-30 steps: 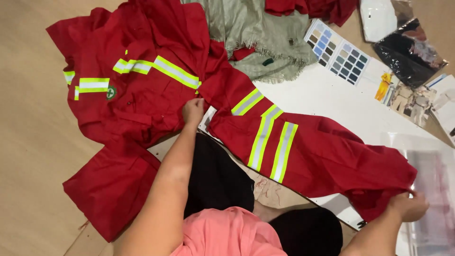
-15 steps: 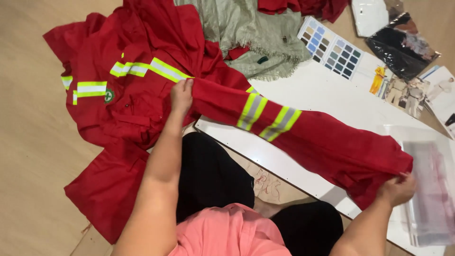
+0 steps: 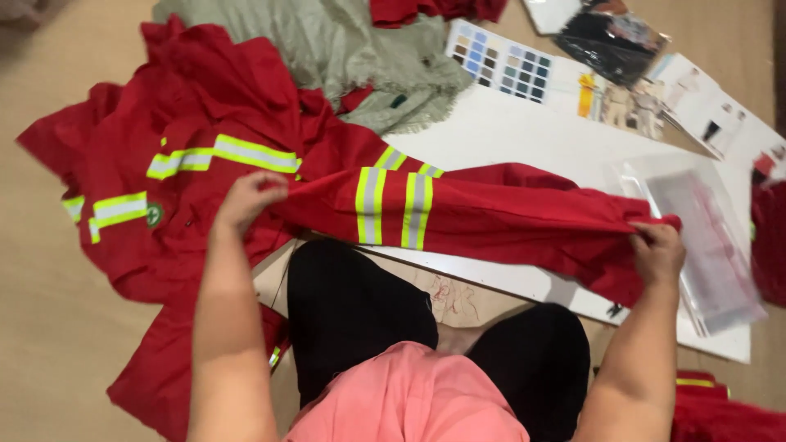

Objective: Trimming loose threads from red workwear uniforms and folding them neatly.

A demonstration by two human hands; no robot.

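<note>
While the red coverall (image 3: 205, 123) lay spread over the floor (image 3: 49, 327) and the left edge of the white board (image 3: 524, 131), one leg with reflective stripes (image 3: 393, 209) was held stretched between both hands. The left hand (image 3: 246, 199) was closed, fabric pinched near the crotch. The right hand (image 3: 659, 250) was closed on the cuff end, near the board's right edge. A grey-green garment (image 3: 368, 57) was seen at the far edge, a colour swatch card (image 3: 499, 69) just beside it, a clear plastic bag (image 3: 704, 237) under the right hand.
</note>
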